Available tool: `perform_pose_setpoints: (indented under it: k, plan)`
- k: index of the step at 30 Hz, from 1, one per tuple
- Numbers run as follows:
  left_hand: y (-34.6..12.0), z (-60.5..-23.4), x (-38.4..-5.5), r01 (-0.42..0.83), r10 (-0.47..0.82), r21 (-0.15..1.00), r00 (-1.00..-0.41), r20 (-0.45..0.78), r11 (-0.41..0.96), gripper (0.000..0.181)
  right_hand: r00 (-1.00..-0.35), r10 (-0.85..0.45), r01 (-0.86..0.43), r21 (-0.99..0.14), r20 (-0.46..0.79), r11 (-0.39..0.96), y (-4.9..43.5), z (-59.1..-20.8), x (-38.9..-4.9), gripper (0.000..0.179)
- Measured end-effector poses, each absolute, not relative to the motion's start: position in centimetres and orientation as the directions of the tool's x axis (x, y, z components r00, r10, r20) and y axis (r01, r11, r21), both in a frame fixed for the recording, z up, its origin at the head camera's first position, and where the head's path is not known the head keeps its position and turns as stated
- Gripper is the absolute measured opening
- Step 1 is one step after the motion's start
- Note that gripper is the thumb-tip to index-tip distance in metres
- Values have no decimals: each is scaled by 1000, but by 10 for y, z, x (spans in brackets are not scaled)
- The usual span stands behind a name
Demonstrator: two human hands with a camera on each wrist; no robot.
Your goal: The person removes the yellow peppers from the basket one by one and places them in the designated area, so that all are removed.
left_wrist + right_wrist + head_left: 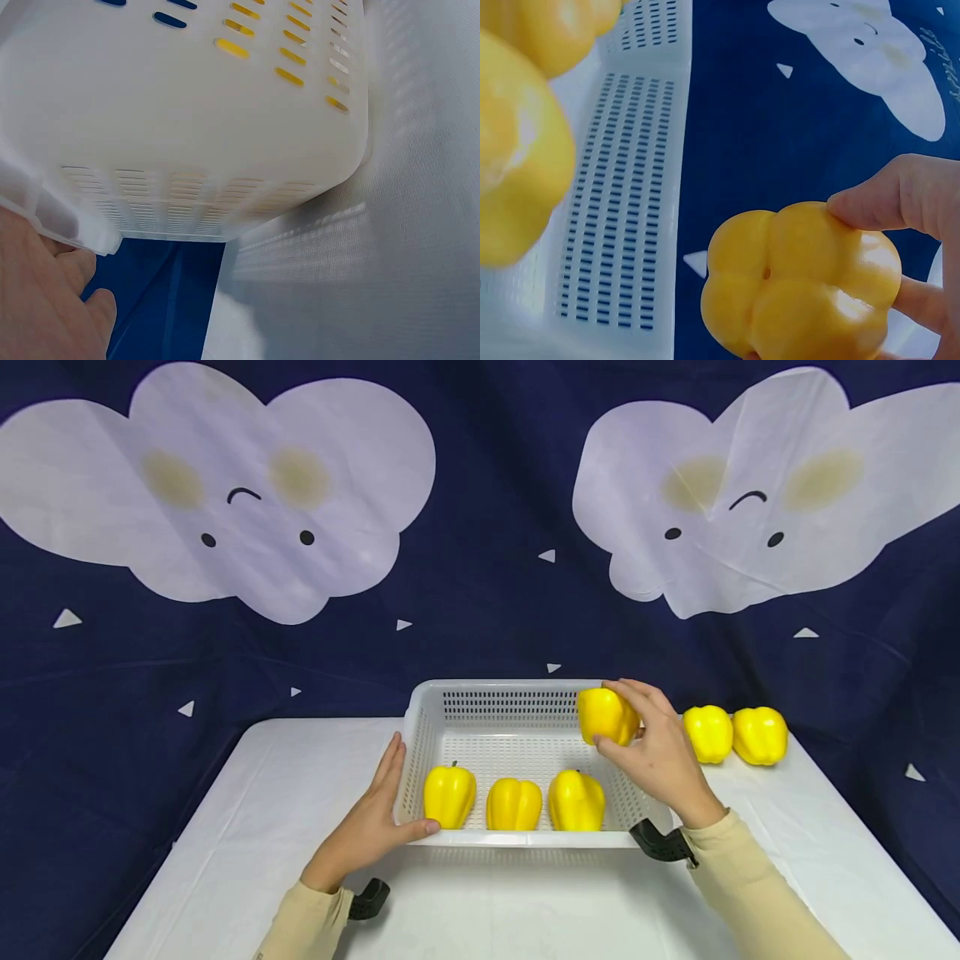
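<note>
A white plastic basket (525,838) stands on the table with yellow bell peppers along its near side: a left one (449,797), a middle one (513,804) and a right one (576,802). My right hand (660,760) holds another yellow bell pepper (802,281) between thumb and fingers, over the basket's far right corner. Its lobed end faces the right wrist camera. At the basket's left side, my left hand (375,814) rests with fingers fairly straight along the outer wall and thumb on the near rim. The left wrist view shows only part of this hand (49,300).
Two more yellow bell peppers, one nearer (708,734) and one farther right (760,736), sit on the white-covered table (300,777) right of the basket. A dark blue cloth (502,568) with cloud faces hangs behind the table.
</note>
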State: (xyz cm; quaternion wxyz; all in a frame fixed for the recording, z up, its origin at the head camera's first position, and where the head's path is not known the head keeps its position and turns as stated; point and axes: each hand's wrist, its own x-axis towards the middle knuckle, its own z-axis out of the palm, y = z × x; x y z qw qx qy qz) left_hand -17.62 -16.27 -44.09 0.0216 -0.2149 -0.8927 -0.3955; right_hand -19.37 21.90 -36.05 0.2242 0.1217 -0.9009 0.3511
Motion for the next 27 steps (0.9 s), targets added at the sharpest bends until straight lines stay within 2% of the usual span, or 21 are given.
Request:
perform_pose_setpoints:
  k: [16,27]
  plan:
    - [-163,-441,-175,405,363,696,-906,217,593,121,-861,-63,-371,-541,504,755,252,-361,-197,67]
    - [-163,-441,-176,413,371,697,-902,222,587,122,-881,-48,-321,-518,471,793,274,-364,-204,68]
